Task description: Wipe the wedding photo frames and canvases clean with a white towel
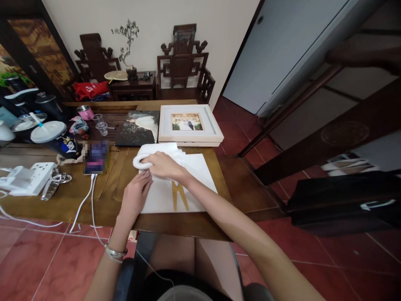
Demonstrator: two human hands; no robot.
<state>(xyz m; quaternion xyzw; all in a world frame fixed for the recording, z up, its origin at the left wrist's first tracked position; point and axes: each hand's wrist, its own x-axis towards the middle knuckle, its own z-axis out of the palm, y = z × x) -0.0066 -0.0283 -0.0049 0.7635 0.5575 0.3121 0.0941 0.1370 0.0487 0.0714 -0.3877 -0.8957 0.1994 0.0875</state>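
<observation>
The right hand [163, 165] grips one white cloth [163, 149] over one white board [158, 200] on the surface [109, 190]; the left hand [136, 192], grip unclear, is at the board's left edge; one frame [188, 122] lies beyond.

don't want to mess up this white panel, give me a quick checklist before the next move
1. Right hand gripping the white cloth: ok.
2. White panel lying on the table: ok.
3. Left hand pressing the panel: cannot tell, contact is unclear.
4. Panel's face uncovered: not ok, cloth and right hand cover part.
5. White cable clear of the bracelet: cannot tell, it runs close.
</observation>
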